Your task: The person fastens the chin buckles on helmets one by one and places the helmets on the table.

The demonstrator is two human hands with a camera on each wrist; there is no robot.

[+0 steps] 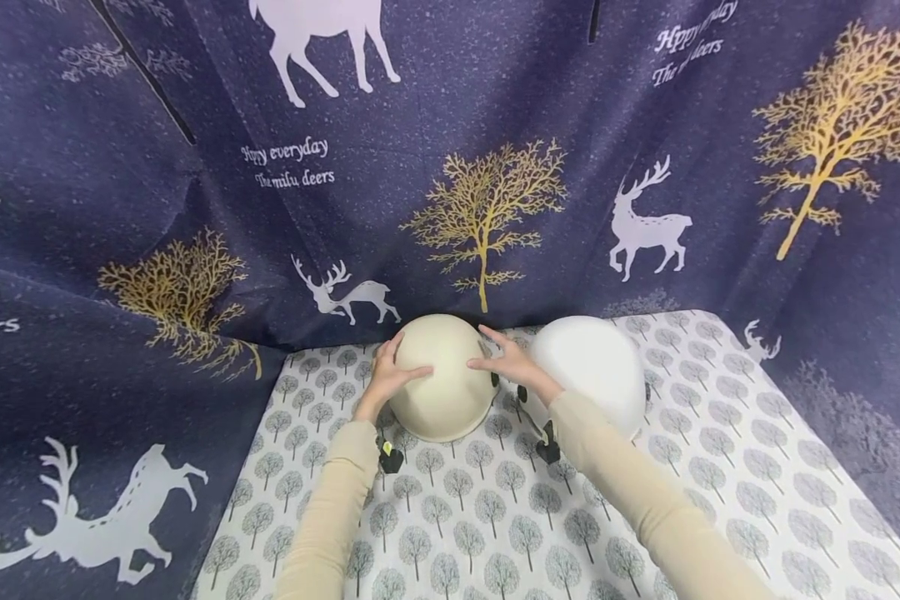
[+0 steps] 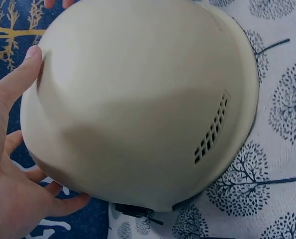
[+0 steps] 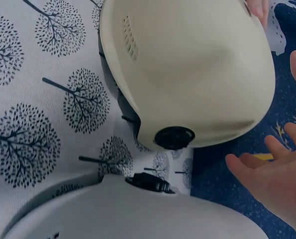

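A cream helmet (image 1: 444, 379) lies dome up on the tree-print tablecloth (image 1: 495, 517), near the back. My left hand (image 1: 392, 368) rests against its left side, thumb (image 2: 19, 79) straight on the shell (image 2: 138, 99) and the other fingers lying along its lower edge. My right hand (image 1: 504, 360) is at the helmet's right side. In the right wrist view that hand (image 3: 277, 169) is spread, with a small gap to the shell (image 3: 197, 64). A white helmet (image 1: 594, 368) sits just right of the cream one, under my right forearm.
Black strap buckles (image 1: 392, 458) (image 1: 548, 451) trail from the cream helmet onto the cloth. A black dial (image 3: 174, 137) shows at its rim. Dark blue deer-print fabric (image 1: 457, 125) walls the table at the back and both sides.
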